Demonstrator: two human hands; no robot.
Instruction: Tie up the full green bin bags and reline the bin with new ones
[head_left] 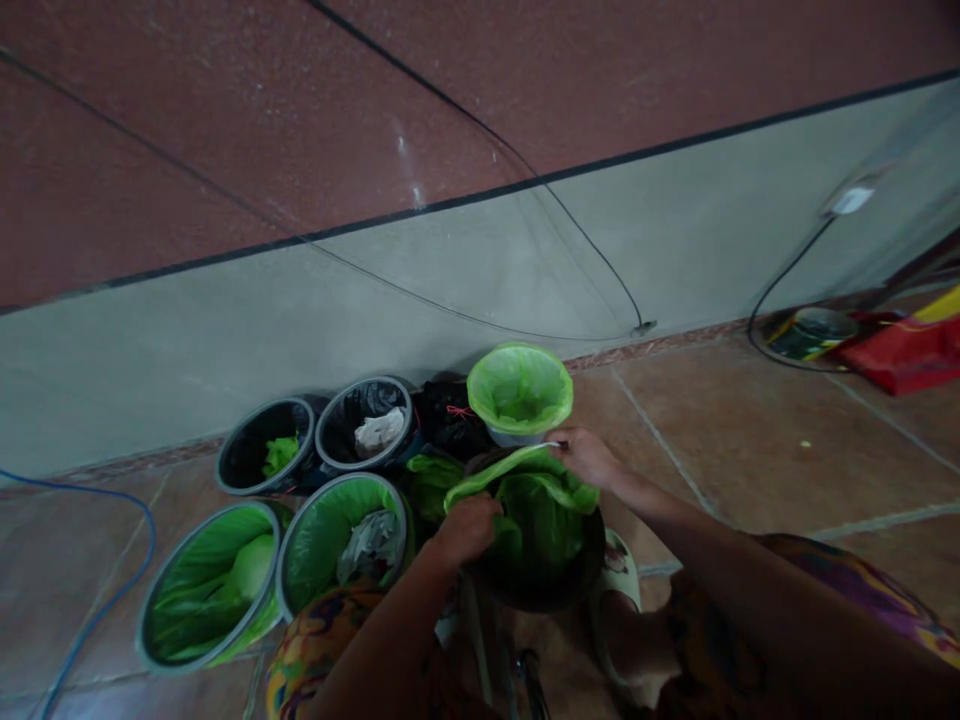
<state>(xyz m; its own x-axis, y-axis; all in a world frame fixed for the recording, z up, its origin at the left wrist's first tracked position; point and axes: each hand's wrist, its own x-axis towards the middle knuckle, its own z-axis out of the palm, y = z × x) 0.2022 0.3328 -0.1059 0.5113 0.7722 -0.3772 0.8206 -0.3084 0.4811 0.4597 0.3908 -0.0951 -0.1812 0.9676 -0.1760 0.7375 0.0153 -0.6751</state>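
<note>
A dark round bin (592, 550) stands on the floor between my feet. In and above it is a green plastic bag (540, 500), its edge stretched between my two hands. My left hand (466, 530) is closed on the bag's near left edge. My right hand (589, 458) pinches the far right edge, where a thin pale strip shows at the fingertips. How far the bag reaches down inside the bin is too dark to tell. Just behind stands a bin lined with light green plastic (521, 385). More green plastic (433, 485) lies to the left of the dark bin.
Left stand two green-lined bins (150, 615), (289, 545) and two black-lined bins (225, 455), (322, 430), some with crumpled contents. A black tied bag (450, 425) sits by the wall. A blue hose (146, 560) lies left; a can (814, 332) and red object (900, 355) are far right.
</note>
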